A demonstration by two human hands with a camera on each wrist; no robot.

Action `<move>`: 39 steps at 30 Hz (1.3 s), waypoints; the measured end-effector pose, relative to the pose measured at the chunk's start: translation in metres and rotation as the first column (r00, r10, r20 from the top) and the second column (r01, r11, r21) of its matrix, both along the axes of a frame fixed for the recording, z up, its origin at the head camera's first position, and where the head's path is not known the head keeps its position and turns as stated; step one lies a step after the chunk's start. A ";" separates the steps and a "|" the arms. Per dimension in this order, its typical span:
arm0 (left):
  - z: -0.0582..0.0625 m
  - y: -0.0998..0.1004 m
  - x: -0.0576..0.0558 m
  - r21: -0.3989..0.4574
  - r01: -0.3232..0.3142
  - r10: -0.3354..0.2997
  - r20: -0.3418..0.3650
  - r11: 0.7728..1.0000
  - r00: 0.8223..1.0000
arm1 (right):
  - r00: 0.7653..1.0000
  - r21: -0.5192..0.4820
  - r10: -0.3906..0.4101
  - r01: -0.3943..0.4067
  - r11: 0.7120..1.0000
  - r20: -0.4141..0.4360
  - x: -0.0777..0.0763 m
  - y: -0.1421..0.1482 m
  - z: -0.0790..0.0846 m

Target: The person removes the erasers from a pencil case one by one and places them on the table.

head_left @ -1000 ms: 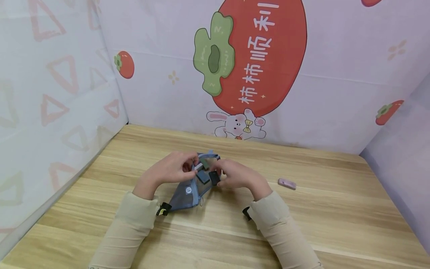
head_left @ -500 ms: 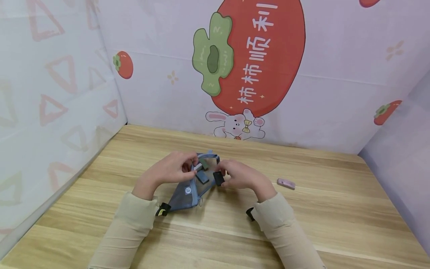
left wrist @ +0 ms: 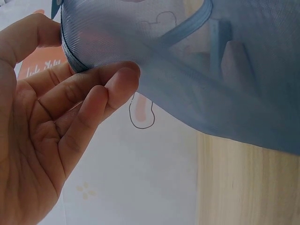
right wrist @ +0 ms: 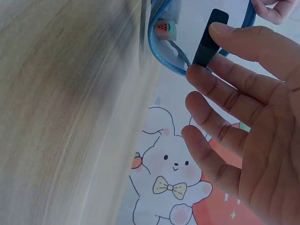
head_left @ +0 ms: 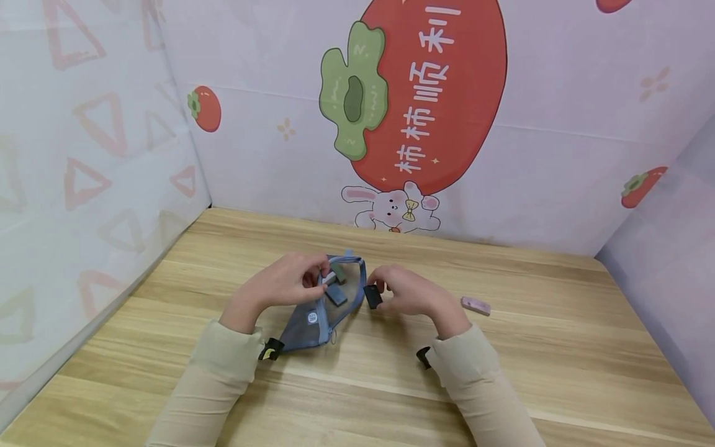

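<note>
My left hand (head_left: pixel 287 282) pinches the zipped edge of a blue-grey mesh zip pouch (head_left: pixel 304 328), whose mouth gapes toward the right. Through the opening show a blue block (head_left: pixel 337 294), a green block (head_left: pixel 339 273) and a whitish piece (head_left: pixel 331 277). Thumb and fingers of my right hand (head_left: pixel 410 292) pinch a small black rectangular block (head_left: pixel 373 297) just right of the pouch mouth. From the right wrist view, a piece with a watermelon print (right wrist: pixel 165 30) sits inside the pouch, behind the black block (right wrist: pixel 211 40). In the left wrist view the mesh (left wrist: pixel 187 93) hangs from my fingers.
A small pinkish-purple block (head_left: pixel 476 305) lies on the wooden table (head_left: pixel 558 347), right of my right hand. Printed cloth walls stand at the back (head_left: pixel 558 180) and left (head_left: pixel 128 205) of the table. A ring pull (head_left: pixel 334 337) hangs at the pouch's front corner.
My right hand has drawn the black block rightward, from over the pouch opening to just outside its edge. The left hand keeps its hold on the pouch.
</note>
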State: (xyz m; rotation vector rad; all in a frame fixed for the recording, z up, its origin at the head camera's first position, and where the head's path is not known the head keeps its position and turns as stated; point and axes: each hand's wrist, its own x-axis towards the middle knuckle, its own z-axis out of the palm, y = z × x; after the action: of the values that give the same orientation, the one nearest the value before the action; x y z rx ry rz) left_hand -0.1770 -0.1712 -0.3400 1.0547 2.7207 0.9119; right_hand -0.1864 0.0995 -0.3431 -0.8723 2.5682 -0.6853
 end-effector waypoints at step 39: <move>0.002 -0.001 0.001 -0.006 -0.011 0.011 -0.007 1.000 1.000 | 0.996 0.025 -0.076 0.077 0.997 -0.044 0.005 0.041 -0.010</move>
State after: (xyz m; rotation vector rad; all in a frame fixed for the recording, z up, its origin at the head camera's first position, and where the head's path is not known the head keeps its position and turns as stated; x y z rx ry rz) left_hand -0.1756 -0.1719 -0.3385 1.0448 2.7357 0.9030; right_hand -0.1810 0.1400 -0.3532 -0.7925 2.6550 -0.6593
